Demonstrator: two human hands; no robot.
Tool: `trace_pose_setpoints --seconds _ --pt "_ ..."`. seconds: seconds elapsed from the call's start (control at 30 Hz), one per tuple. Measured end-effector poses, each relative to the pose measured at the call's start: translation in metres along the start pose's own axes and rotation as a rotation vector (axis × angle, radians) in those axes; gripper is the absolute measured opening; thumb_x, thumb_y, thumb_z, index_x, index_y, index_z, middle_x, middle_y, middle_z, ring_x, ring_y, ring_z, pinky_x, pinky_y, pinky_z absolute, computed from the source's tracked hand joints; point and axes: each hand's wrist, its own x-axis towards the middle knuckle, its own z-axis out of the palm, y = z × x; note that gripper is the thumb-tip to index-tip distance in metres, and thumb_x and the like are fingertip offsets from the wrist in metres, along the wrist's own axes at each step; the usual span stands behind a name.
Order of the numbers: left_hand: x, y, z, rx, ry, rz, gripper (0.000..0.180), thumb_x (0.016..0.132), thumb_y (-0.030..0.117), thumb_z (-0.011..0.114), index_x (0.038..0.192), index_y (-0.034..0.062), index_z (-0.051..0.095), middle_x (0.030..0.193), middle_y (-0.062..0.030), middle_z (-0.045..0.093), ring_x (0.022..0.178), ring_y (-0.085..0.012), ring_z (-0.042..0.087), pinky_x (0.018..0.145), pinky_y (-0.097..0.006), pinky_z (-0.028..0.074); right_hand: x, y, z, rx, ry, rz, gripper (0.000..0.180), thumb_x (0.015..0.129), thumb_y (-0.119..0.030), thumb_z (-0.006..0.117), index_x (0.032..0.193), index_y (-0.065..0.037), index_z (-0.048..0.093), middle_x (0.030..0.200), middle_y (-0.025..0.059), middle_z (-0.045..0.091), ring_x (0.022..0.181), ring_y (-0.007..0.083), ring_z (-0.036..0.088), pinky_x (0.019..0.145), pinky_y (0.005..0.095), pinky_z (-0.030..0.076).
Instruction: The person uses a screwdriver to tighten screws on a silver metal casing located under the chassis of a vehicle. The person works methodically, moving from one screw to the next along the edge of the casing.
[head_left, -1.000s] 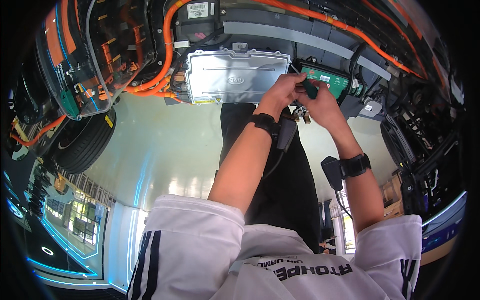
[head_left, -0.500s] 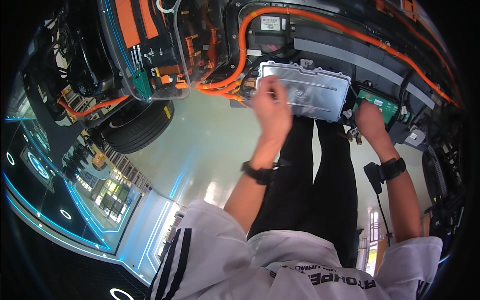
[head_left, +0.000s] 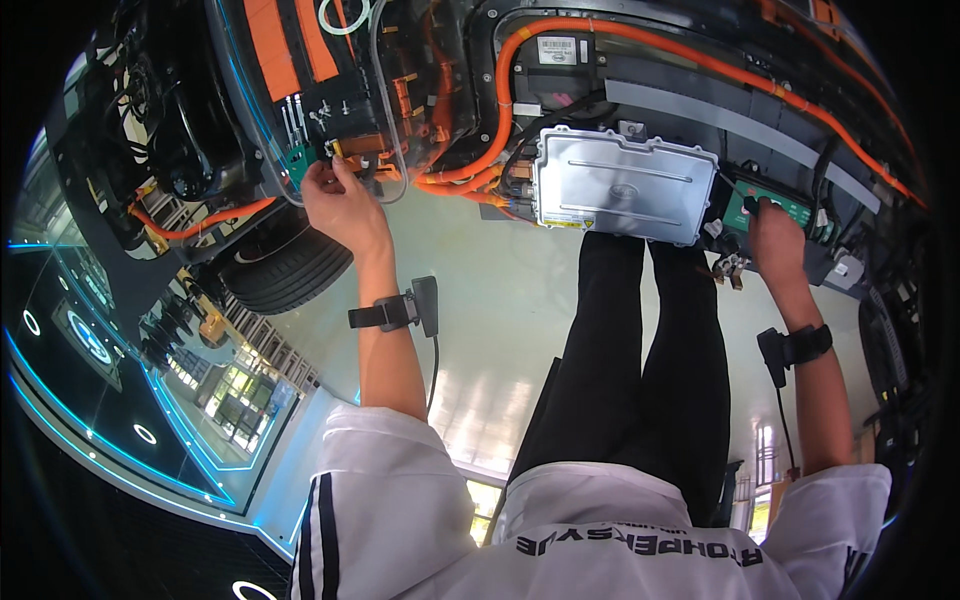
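Note:
My left hand point(head_left: 345, 205) is at the near edge of a clear-rimmed tray point(head_left: 392, 150), beside a green tool holder point(head_left: 298, 162) with several metal shafts standing up. Its fingers are curled together next to a small yellow piece point(head_left: 336, 148); whatever they may hold is hidden. At the right, my right hand point(head_left: 778, 240) grips a thin tool with a dark handle point(head_left: 750, 204), perhaps a screwdriver, in front of a green-faced box point(head_left: 780, 205). Between the hands is a silver metal cover point(head_left: 625, 185) with a bolted flange.
Thick orange cables point(head_left: 505, 90) run along the dark frame and into the silver cover's left side. A tyre point(head_left: 290, 270) stands below the tray. Small metal clamps point(head_left: 730, 268) hang beside my right hand. My legs point(head_left: 610, 350) are close under the cover.
My left hand has moved left from over the silver cover to the tray's edge. My right hand stays by the green-faced box; the whole view has shifted slightly.

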Motion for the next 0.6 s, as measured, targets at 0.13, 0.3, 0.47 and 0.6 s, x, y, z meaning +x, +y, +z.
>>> trace_pose_setpoints --seconds 0.13,0.3,0.47,0.6 --pt "0.009 -0.010 0.008 0.075 0.027 0.110 0.023 0.088 0.016 0.063 0.094 -0.0062 0.061 0.076 -0.0108 0.064 0.063 -0.0189 0.059 0.059 -0.030 0.047 -0.002 -0.011 0.002 -0.019 -0.036 -0.011 0.024 0.085 -0.017 0.056 0.096 0.004 0.057 0.082 0.0234 0.063 0.078 0.0400 0.063 0.070 0.0481 0.051" --pt "0.006 -0.004 0.017 0.017 0.072 0.046 0.022 0.088 0.017 0.064 0.087 -0.0052 0.064 0.070 -0.0095 0.066 0.058 -0.0166 0.061 0.055 -0.029 0.046 -0.009 -0.009 0.025 0.185 0.078 0.012 0.024 0.086 -0.019 0.055 0.089 0.005 0.057 0.079 0.0268 0.062 0.078 0.0439 0.061 0.071 0.0499 0.049" --pt "-0.012 -0.007 0.008 -0.180 0.110 -0.072 0.021 0.091 0.016 0.060 0.094 -0.0049 0.059 0.076 -0.0102 0.064 0.062 -0.0127 0.060 0.054 -0.024 0.046 -0.007 -0.010 0.037 0.531 -0.004 0.331 0.037 0.086 -0.026 0.057 0.099 0.008 0.063 0.092 0.0320 0.062 0.093 0.0457 0.060 0.083 0.0455 0.048" --pt "-0.072 0.052 -0.015 -0.434 -0.061 -0.236 0.015 0.092 0.009 0.057 0.096 -0.0052 0.054 0.085 -0.0131 0.066 0.065 -0.0117 0.060 0.055 -0.023 0.048 -0.006 -0.004 0.047 0.655 -0.080 0.488 0.037 0.086 -0.030 0.057 0.095 0.005 0.066 0.091 0.0282 0.064 0.092 0.0438 0.061 0.083 0.0438 0.048"
